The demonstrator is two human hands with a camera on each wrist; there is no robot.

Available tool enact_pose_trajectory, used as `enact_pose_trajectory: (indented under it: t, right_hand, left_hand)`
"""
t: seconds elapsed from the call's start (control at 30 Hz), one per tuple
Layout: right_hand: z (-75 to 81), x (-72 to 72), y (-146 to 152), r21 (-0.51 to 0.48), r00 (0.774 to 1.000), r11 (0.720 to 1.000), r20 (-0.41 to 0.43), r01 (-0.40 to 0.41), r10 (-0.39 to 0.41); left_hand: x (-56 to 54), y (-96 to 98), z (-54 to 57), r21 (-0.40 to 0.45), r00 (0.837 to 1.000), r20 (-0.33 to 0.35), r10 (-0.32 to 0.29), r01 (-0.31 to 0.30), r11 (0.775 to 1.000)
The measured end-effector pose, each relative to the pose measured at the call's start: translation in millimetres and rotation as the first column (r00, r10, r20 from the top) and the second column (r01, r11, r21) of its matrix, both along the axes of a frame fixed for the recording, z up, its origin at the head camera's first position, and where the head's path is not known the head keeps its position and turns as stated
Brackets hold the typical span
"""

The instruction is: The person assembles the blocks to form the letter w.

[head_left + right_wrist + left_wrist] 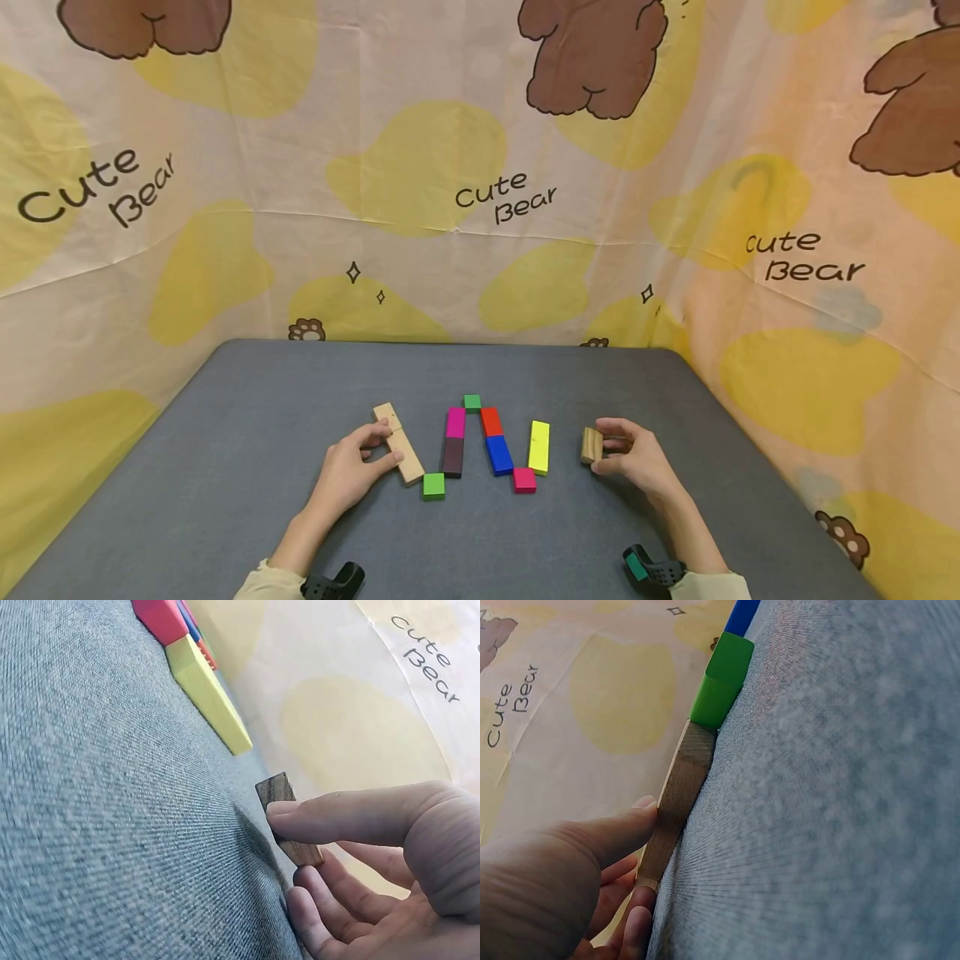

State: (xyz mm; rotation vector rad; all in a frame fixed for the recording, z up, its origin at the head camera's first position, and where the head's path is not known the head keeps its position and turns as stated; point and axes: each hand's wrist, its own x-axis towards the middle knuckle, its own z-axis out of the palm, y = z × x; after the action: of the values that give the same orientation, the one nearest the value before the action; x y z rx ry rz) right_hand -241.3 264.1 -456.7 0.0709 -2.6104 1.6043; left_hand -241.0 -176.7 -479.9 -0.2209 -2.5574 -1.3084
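Observation:
At the left end of a zigzag row of blocks, my left hand (351, 467) holds a long plain wooden block (406, 458). Its thumb touches the block's side, and its fingertips reach the short plain wooden block (386, 412) at the far end. A light green block (724, 679) meets the long block's near end. To the right of the row, my right hand (637, 458) pinches a brown wood-grained block (590, 445) between thumb and fingers. In the right wrist view, part of that brown block (273, 787) is covered by the thumb.
The row continues with dark purple (452, 458), magenta (455, 422), green (472, 403), red (491, 421), blue (499, 456), pink (524, 480) and yellow (538, 447) blocks. They lie on a grey cloth-covered table (480, 550). A bear-printed curtain (420, 183) hangs behind it.

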Motion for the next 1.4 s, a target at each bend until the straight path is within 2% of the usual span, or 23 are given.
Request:
enact_pose_trajectory:
  t: [0.33,0.6,0.9,1.2,1.4]
  right_hand:
    - [3.2,-0.1,-3.2,-0.004,1.0,1.0,-0.006,0.018,-0.018]
    - [4.8,1.9,-2.9,-0.062,1.0,0.998,-0.019,0.023,-0.025]
    - [13.1,0.1,-11.4,-0.102,1.0,0.995,0.017,0.009,-0.007]
    - [22.6,-23.7,-5.9,-0.128,0.999,0.991,0.023,-0.034,0.037]
    - [26.2,-42.0,-10.6,-0.065,0.997,0.995,0.037,-0.072,0.075]
  left_hand:
    - [0.2,0.9,0.6,-0.002,1.0,-0.001,0.009,-0.009,1.0]
    - [-0.2,-0.2,-1.2,-0.001,1.0,0.0,-0.001,0.001,1.0]
    - [-0.8,-1.1,-1.0,0.015,1.0,-0.007,-0.016,0.016,1.0]
    - [-1.8,-3.0,-0.1,0.012,1.0,-0.018,-0.014,0.014,1.0]
    - [-1.4,-2.7,-0.4,0.006,1.0,-0.001,-0.013,0.013,1.0]
